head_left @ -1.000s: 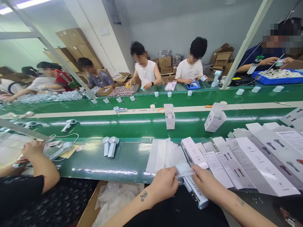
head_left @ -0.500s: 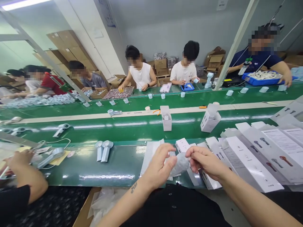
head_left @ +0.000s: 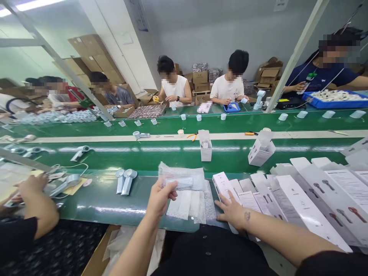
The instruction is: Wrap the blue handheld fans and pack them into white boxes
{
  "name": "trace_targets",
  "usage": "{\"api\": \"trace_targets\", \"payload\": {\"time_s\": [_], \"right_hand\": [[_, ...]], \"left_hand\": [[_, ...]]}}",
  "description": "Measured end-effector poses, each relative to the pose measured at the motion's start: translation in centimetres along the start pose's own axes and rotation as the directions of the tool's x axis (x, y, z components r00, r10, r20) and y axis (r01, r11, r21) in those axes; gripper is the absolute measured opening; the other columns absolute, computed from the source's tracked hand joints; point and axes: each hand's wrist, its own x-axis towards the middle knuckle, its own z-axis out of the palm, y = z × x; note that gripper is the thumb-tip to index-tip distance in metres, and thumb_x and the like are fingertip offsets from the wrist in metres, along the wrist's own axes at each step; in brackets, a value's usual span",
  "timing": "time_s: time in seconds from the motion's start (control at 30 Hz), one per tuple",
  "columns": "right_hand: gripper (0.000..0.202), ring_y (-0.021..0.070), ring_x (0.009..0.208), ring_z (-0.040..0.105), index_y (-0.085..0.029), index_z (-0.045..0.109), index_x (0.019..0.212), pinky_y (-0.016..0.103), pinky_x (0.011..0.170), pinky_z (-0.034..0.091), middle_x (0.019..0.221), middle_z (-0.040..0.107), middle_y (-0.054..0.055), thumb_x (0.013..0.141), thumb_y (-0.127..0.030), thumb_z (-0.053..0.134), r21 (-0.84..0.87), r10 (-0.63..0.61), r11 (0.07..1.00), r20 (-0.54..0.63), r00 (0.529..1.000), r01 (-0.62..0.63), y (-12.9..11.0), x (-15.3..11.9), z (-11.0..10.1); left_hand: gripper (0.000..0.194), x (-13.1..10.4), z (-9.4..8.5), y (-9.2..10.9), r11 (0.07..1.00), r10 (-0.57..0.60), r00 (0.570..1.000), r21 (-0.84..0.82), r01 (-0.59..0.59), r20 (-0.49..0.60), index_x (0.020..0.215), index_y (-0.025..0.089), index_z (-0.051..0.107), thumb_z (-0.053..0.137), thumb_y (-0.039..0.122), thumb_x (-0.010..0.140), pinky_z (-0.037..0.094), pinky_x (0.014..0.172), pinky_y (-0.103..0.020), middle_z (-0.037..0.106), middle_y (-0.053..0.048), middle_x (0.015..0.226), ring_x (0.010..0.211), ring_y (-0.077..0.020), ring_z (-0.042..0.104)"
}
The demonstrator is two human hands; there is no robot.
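My left hand is closed, pinching the lower left of a clear plastic bag with a light-blue piece inside. The bag is above several flat translucent bubble-wrap bags on the bench. My right hand is spread over the near part of a narrow white carton, its fingers apart and touching the carton. More printed white cartons lean in a row beyond that hand. Two light-blue handheld fans lie on the bench to the left.
Two open white boxes stand on the green conveyor. Orange-handled pliers lie on the pale strip behind it. At far left, a co-worker's hand is near another fan. Several people work across the line. A metal post rises at right.
Both hands were together around a crumpled translucent bag. Now my left hand holds the bag with the light-blue piece on the left, and my right hand has moved down onto the cartons.
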Motion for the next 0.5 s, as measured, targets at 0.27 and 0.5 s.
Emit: {"api": "trace_targets", "payload": {"time_s": [0.27, 0.5], "right_hand": [[0.031, 0.0278, 0.107, 0.056, -0.017, 0.066, 0.090, 0.054, 0.101, 0.030, 0.103, 0.067, 0.011, 0.068, 0.000, 0.052, 0.306, 0.075, 0.952, -0.337, 0.938, 0.034, 2.9, 2.4, -3.7], [0.030, 0.0260, 0.101, 0.061, -0.016, 0.067, 0.099, 0.035, 0.086, 0.047, 0.106, 0.069, 0.009, 0.074, -0.025, 0.053, 0.756, 0.377, 0.653, -0.388, 0.841, 0.057, 5.2, 4.0, -8.1]], "left_hand": [[0.041, -0.2, -2.7, 1.4, 0.964, 0.006, 0.999, -0.266, -0.017, -0.043, 0.080, 0.011, 0.057, 0.078, 0.030, 0.050, 0.034, 0.031, -0.017, 0.059, 0.002, 0.059, 0.039, -0.0081, 0.049], [0.028, 0.7, 3.5, 0.8, 0.980, 0.197, 0.903, -0.109, -0.168, 0.381, 0.077, 0.011, 0.061, 0.070, 0.034, 0.064, 0.049, 0.051, -0.027, 0.062, -0.004, 0.063, 0.055, -0.0142, 0.057]]}}
